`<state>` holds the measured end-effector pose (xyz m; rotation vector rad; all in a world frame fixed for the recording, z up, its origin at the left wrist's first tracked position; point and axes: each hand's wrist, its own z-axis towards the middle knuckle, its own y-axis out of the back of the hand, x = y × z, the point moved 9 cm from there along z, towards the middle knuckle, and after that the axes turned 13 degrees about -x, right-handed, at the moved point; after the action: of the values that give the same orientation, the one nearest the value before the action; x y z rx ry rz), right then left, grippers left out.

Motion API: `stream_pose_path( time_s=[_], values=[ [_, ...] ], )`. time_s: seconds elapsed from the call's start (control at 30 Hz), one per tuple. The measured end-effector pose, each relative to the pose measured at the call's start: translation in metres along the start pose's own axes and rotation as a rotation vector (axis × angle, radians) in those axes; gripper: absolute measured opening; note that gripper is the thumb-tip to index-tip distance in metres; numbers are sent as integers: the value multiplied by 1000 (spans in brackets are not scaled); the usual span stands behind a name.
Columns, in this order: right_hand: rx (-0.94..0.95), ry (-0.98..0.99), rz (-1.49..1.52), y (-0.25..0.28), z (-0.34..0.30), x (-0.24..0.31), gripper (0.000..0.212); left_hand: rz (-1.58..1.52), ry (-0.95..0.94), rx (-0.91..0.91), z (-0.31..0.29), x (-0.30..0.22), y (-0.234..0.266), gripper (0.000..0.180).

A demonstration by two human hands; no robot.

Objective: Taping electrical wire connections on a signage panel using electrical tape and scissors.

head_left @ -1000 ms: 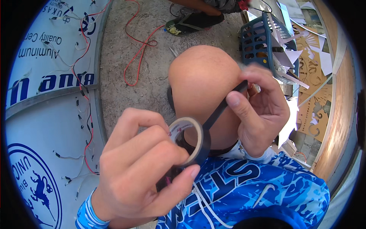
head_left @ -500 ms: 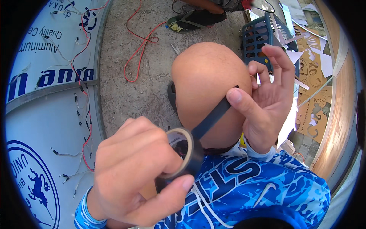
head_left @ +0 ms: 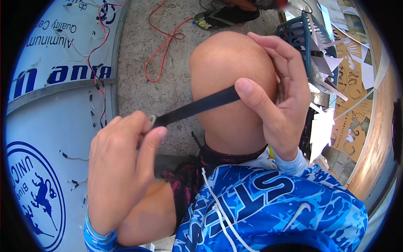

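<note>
My left hand point(head_left: 121, 168) grips a roll of black tape point(head_left: 153, 120), mostly hidden inside the closed fingers, with only a bit of its core edge showing. A black strip point(head_left: 199, 105) stretches tautly from the roll across the front of my bent knee point(head_left: 231, 59). My right hand point(head_left: 287, 101) has the strip's free end under its thumb, while its fingers curl around the knee's right side. Whether the end is pinched against a finger or pressed to the knee is hard to see.
A white panel with blue print point(head_left: 50, 117) lies left, crossed by red and black wiring point(head_left: 103, 88) with small leads. A red wire point(head_left: 152, 75) loops on the concrete. At right are a blue plastic crate point(head_left: 306, 46), paper scraps point(head_left: 322, 130) and a wooden board point(head_left: 371, 143). Another person's sandalled foot point(head_left: 228, 17) is ahead.
My left hand has moved left and turned, so the roll's open face no longer shows. The strip between my hands is longer. The right hand's fingers have settled onto the knee.
</note>
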<state>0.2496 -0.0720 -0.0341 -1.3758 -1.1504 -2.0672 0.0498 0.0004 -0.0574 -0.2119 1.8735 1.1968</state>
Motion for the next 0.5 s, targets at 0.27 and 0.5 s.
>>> stream_pose_path(
  time_s=[0.27,0.5],
  values=[
    [141,31,-55,-4,10,-5,66,-191,228,-8,-6,25,-3,18],
    [54,-142,305,32,28,-56,66,-507,-68,77,-4,1,-13,37]
  ],
)
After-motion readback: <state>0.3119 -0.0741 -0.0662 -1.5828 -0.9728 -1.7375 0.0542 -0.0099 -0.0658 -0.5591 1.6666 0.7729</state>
